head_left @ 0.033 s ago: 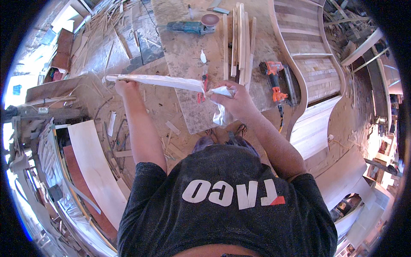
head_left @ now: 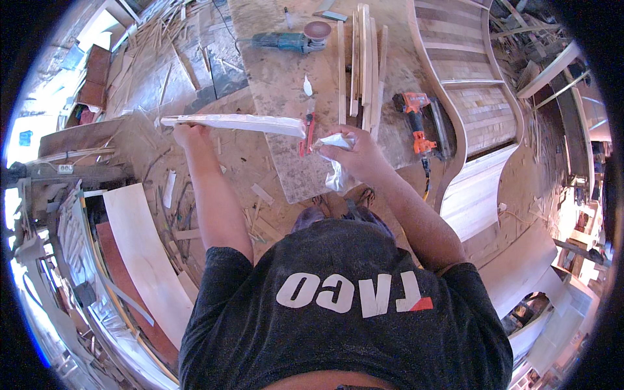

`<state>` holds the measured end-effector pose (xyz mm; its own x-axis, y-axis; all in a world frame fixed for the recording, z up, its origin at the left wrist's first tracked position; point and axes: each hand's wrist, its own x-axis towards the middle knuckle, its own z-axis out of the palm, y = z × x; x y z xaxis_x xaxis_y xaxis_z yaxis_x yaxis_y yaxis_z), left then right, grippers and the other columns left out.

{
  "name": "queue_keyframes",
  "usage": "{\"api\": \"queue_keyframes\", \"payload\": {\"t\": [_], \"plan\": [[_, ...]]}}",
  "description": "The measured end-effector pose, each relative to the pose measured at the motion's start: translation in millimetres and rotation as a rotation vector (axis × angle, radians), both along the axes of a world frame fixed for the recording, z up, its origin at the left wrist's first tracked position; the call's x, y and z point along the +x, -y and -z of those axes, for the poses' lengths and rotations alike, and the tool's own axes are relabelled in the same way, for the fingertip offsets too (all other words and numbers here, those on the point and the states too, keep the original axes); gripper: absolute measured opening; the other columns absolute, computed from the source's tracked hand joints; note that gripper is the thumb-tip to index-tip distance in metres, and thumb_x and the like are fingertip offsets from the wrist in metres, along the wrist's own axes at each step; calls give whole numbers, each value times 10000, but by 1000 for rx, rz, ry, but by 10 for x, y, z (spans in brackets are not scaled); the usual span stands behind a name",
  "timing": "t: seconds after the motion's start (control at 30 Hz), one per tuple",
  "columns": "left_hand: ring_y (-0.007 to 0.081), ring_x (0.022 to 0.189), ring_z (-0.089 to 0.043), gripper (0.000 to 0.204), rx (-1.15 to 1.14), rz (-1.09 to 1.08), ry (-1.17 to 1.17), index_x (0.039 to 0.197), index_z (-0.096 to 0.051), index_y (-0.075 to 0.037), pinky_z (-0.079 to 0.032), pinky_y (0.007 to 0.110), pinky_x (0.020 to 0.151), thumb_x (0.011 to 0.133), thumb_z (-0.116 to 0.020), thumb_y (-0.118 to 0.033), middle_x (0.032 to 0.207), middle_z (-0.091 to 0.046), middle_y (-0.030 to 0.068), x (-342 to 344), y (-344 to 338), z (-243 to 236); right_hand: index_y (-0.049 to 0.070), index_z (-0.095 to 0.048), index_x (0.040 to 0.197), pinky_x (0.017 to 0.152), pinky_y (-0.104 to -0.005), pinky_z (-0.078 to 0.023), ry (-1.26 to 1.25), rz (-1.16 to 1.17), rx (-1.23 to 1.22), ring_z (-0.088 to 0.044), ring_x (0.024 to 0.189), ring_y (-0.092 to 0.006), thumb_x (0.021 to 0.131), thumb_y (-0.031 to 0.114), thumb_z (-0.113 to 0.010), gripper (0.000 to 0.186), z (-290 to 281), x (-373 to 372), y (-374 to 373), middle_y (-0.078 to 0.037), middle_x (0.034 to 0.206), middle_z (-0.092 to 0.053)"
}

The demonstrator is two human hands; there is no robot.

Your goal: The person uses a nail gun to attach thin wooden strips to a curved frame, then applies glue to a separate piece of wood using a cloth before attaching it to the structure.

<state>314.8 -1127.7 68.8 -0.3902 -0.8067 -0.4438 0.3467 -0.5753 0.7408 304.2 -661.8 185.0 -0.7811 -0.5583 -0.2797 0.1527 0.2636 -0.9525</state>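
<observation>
My left hand [head_left: 193, 134] grips the left end of a narrow pale wooden board [head_left: 244, 123]. The board lies almost level, and its side looks covered with a whitish layer. My right hand [head_left: 364, 153], fingers closed, holds a crumpled piece of white plastic film [head_left: 335, 177] that hangs below it. A small gap separates the film from the board's right end. Just beyond that end, a red utility knife [head_left: 311, 133] rests on the worktable [head_left: 279, 88]. The fingertips of my left hand are partly hidden by the board.
A blue-green angle grinder with a sanding disc [head_left: 286, 41] lies at the far side. Several wooden strips [head_left: 368, 71] sit beyond my right hand. An orange and black nail gun [head_left: 416, 122] lies beside a long curved slatted panel [head_left: 458, 62]. Scraps litter the floor [head_left: 250, 172].
The board's right end has shifted slightly left and up. The gap between it and the film in my right hand has widened a little.
</observation>
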Motion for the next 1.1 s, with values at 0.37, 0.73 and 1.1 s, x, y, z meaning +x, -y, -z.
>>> {"api": "queue_keyframes", "payload": {"t": [0.37, 0.73, 1.1], "plan": [[344, 1020, -642, 451, -289, 33, 110, 1347, -528, -3, -567, 521, 823, 1034, -470, -322, 1235, -609, 173, 767, 107, -267, 41, -681, 1112, 918, -477, -532, -543, 79, 496, -674, 1064, -416, 856, 340, -778, 405, 1044, -304, -412, -251, 1114, -689], [352, 1124, -629, 513, -555, -262, 354, 1398, -494, 59, -545, 497, 932, 1056, -473, -324, 1304, -594, 218, 1220, -130, -1300, 90, -517, 1218, 954, -506, -447, -524, 619, 1172, -622, 1145, -369, 847, 258, -755, 472, 1285, -972, -1613, -174, 1119, -636], [329, 1230, -592, 599, -970, -45, 394, 1491, -454, 21, -523, 421, 1025, 1069, -484, -403, 1430, -557, 208, 811, -66, -1559, 122, -484, 1362, 857, -504, -525, -293, 427, 623, -701, 992, -407, 808, 272, -780, 646, 593, -19, -2336, -211, 1051, -705]]}}
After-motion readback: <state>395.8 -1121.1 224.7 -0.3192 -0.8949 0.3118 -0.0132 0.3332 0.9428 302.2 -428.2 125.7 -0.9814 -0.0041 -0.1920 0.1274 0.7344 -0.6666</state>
